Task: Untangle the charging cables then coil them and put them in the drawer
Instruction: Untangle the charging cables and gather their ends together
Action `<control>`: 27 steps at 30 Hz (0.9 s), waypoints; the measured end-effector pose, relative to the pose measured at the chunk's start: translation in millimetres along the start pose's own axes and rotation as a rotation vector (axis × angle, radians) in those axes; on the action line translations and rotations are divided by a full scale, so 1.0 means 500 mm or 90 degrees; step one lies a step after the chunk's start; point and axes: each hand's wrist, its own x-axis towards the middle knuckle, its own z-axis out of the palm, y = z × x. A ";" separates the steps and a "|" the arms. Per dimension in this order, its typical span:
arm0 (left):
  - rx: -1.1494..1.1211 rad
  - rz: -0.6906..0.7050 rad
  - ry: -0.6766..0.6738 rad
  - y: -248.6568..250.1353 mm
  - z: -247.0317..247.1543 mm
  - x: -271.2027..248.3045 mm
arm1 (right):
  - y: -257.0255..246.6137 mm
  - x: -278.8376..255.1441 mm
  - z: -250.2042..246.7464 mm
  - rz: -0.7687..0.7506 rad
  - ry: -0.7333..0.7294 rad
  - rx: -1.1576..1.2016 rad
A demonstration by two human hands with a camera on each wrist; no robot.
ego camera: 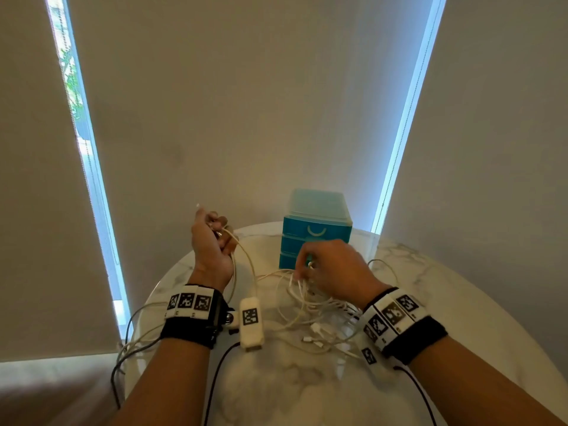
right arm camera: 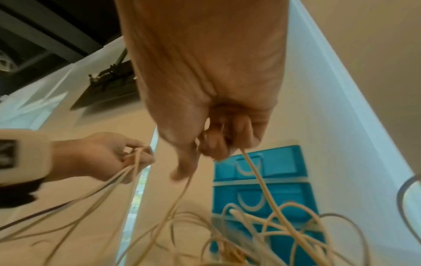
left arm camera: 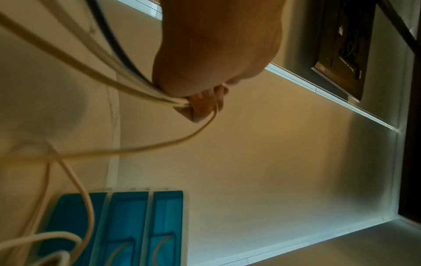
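A tangle of white charging cables (ego camera: 310, 312) lies on the round marble table (ego camera: 276, 382), their plugs loose near the front. My left hand (ego camera: 215, 238) is raised above the table's left side and grips several loops of white cable (left arm camera: 127, 86), with one plug tip sticking up above the fingers. My right hand (ego camera: 325, 269) hovers over the tangle in front of the blue drawer unit (ego camera: 316, 229) and pinches a cable strand (right arm camera: 255, 171) that runs down into the pile. All three drawers look closed.
The drawer unit (right arm camera: 268, 181) stands at the table's far edge against the wall. Window strips flank the wall left and right. Thin dark leads from my wrist cameras trail off the table's near edge. More cable loops hang over the left rim.
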 end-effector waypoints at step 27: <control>0.406 0.108 -0.251 -0.042 0.101 -0.098 | 0.016 0.043 -0.168 0.040 0.177 0.333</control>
